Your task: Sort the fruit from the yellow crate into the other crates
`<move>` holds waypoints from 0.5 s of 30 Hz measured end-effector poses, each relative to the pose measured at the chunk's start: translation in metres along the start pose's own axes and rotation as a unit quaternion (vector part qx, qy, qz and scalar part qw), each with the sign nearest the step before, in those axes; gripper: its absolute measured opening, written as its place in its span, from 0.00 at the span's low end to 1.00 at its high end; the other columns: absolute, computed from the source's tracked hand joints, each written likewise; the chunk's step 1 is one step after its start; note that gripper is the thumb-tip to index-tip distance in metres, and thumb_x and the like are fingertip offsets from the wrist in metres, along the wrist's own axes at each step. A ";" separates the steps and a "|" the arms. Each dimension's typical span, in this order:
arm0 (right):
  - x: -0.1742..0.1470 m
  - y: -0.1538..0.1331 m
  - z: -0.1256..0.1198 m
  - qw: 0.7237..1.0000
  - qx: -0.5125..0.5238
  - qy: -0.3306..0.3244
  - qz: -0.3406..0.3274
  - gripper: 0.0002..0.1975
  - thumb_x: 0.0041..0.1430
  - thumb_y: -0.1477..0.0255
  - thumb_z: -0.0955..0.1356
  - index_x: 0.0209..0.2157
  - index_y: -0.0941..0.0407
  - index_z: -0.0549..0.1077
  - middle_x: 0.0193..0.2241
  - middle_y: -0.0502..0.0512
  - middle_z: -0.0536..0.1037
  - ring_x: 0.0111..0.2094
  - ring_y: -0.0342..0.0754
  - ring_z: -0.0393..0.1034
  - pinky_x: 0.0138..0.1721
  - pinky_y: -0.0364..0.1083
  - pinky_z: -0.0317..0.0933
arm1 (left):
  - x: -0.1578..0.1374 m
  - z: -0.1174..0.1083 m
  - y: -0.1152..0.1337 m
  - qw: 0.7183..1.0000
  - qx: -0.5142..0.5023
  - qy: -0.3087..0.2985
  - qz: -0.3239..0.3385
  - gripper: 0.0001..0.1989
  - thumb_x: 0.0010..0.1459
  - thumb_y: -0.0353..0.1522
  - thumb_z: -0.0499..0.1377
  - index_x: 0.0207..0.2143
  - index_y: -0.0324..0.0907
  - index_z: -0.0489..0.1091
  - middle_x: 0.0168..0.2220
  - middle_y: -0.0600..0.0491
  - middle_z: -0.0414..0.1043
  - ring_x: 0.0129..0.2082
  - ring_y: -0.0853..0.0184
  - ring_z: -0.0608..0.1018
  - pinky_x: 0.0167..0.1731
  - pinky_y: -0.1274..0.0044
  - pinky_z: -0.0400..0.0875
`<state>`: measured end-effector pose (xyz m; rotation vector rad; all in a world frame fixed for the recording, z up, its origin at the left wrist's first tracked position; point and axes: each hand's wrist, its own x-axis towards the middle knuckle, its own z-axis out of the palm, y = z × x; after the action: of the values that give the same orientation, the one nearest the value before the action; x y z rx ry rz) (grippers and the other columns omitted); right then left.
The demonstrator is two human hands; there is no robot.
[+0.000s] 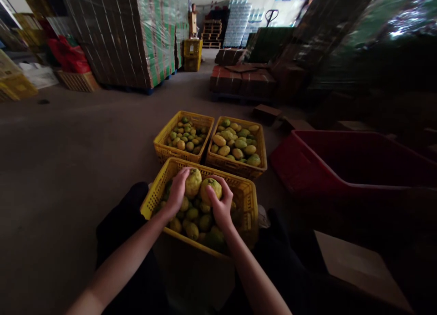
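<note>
Fruit fills three yellow crates on a warehouse floor (68, 160) as a seated person sorts by hand. The left hand (176, 190) is curled around one yellow-green fruit (193, 182), and the right hand (221, 205) is wrapped over a second fruit (210, 188), fingers closed on each; the two pieces sit almost touching, held just above the heap in the nearest crate (246, 192), which rests between the person's knees. Beyond it stand a crate of smaller fruit (163, 144) on the left and a crate of larger fruit (260, 158) on the right, side by side. A red tub (307, 169) lies to the right, with flattened cardboard (355, 265) near the right knee. Wrapped pallet stacks (129, 37) rise behind.

With both hands loaded at once, a loosened grip could likely drop a fruit onto the pile and bruise it, or send it over the crate rim onto the floor. The dim light may also make size or colour harder to judge, so a piece could land in the wrong crate.
</note>
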<state>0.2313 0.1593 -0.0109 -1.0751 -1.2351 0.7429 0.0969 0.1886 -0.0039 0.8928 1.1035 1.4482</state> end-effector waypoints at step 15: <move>-0.018 0.001 0.001 0.996 -0.013 -0.002 -0.089 0.12 0.55 0.64 0.69 0.40 0.53 0.75 0.34 0.52 0.80 0.34 0.50 0.75 0.37 0.47 0.70 | -0.007 0.001 0.005 0.999 0.008 -0.034 -0.015 0.18 0.56 0.46 0.56 0.31 0.44 0.77 0.42 0.49 0.80 0.49 0.58 0.77 0.53 0.70 0.67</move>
<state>0.2265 0.1432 -0.0183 -0.9699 -1.3286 0.5945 0.0979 0.1822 0.0011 0.9258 1.0755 1.3768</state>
